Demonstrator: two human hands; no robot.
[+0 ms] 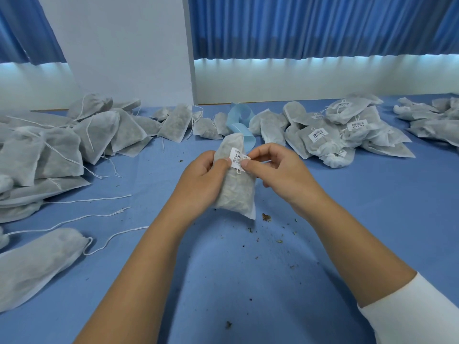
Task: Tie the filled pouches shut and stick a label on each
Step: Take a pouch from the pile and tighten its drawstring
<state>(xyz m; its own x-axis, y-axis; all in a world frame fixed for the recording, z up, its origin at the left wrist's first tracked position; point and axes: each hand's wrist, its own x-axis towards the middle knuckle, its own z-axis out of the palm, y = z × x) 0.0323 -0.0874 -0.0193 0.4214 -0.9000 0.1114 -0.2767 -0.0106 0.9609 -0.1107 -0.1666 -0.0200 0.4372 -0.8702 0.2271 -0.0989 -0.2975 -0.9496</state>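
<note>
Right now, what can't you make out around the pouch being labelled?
Head view only.
Print on the label: too small and blurred.
Its right edge: under the pinching right hand.
Left side of the pouch: covered by the gripping left hand.
The pile at left: cut off by the frame edge.

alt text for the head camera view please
The left hand grips a filled pouch at a blue table while the right hand pinches a barcode label near the pouch's top. Unlabelled pouches with loose strings lie piled at the left, labelled pouches at the right.
</note>
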